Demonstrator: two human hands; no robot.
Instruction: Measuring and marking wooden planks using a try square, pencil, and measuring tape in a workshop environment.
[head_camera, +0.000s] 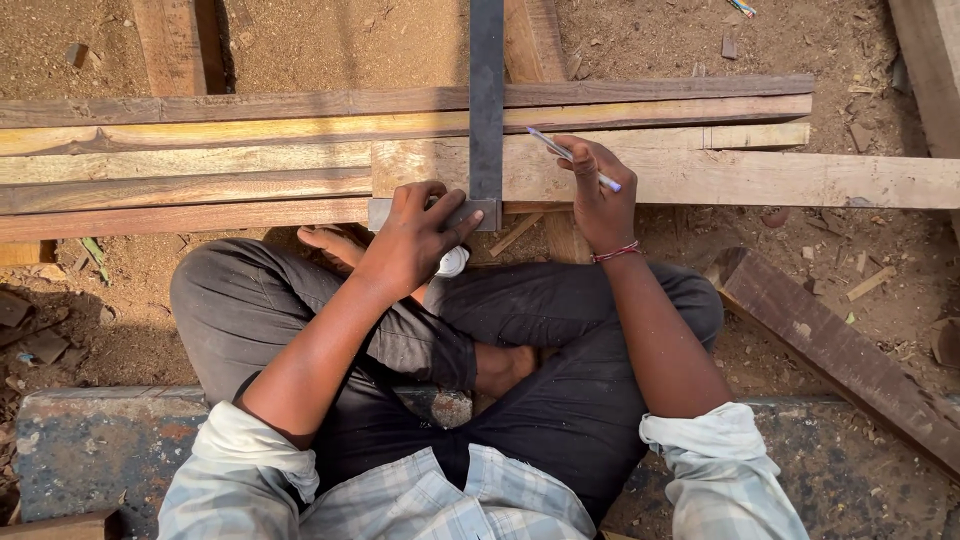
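Note:
I sit cross-legged on the ground before several long wooden planks (250, 160) laid side by side. A dark metal try square (486, 100) lies across them, its blade running away from me. My left hand (420, 235) presses down on the square's grey stock at the near edge of the planks. My right hand (595, 185) holds a white and blue pen (572, 158), its tip on a pale plank (700, 175) just right of the blade. A red thread band circles my right wrist.
A dark wooden beam (840, 355) lies slanted on the dirt at the right. More timber (170, 45) stands at the back left and far right. Wood chips litter the soil. A stone slab (90, 445) is under me. A white object (453, 262) rests by my foot.

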